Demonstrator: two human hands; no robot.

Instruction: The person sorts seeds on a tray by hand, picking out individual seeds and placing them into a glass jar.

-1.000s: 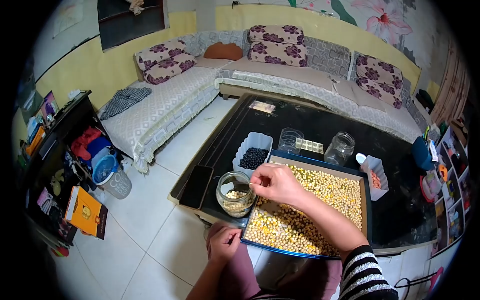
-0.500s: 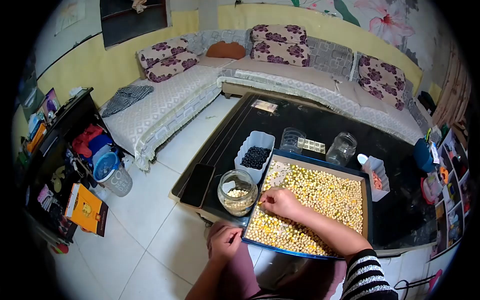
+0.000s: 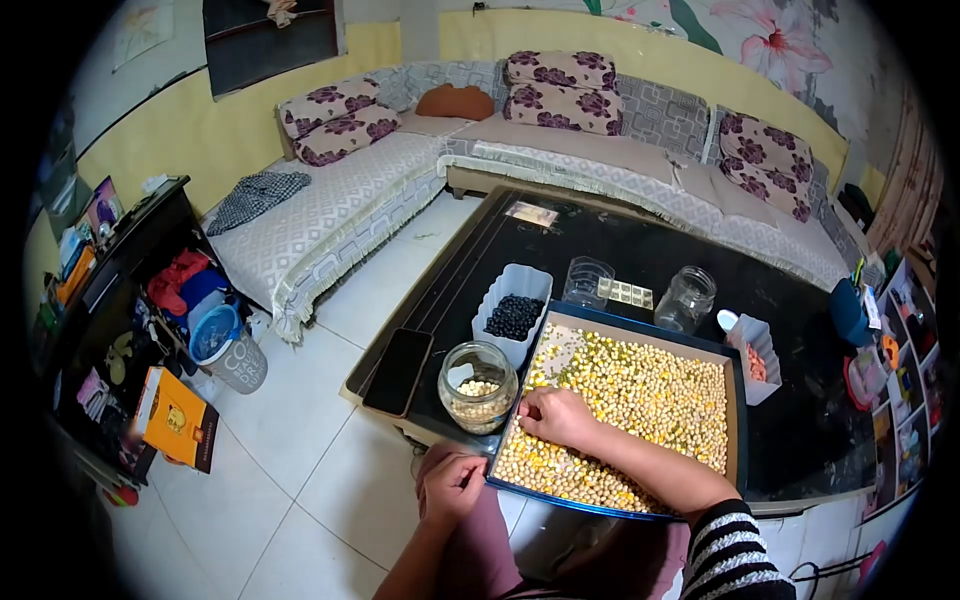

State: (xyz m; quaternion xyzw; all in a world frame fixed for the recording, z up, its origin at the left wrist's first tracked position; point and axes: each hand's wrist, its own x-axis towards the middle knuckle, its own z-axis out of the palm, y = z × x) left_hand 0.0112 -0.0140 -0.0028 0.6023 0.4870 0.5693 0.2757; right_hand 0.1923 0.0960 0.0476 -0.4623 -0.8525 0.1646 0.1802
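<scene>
A shallow blue-edged box (image 3: 741,400) holds a spread of pale soybeans (image 3: 660,400) mixed with yellow corn kernels and small green beans. My right hand (image 3: 556,416) is over its left part, thumb and fingers pinched down at the beans; what they hold is hidden. My left hand (image 3: 451,487) rests on my leg beside the box's near left corner, fingers curled, with nothing visible in them. A glass jar (image 3: 478,412) partly filled with pale beans stands just left of the box. Behind it, a clear plastic container (image 3: 512,290) holds black beans (image 3: 514,316).
On the black table (image 3: 440,290) lie a phone (image 3: 398,372) and a blister pack (image 3: 626,293). An open glass jar (image 3: 686,300) and a clear cup (image 3: 588,282) stand behind the box. To its right is a plastic container (image 3: 757,385) with reddish pieces. A sofa (image 3: 350,190) runs behind.
My right hand has shifted slightly down and back over the beans, its fingertips now turned lower. A yellow kernel at the fingertips earlier is now hidden. My left hand stays put.
</scene>
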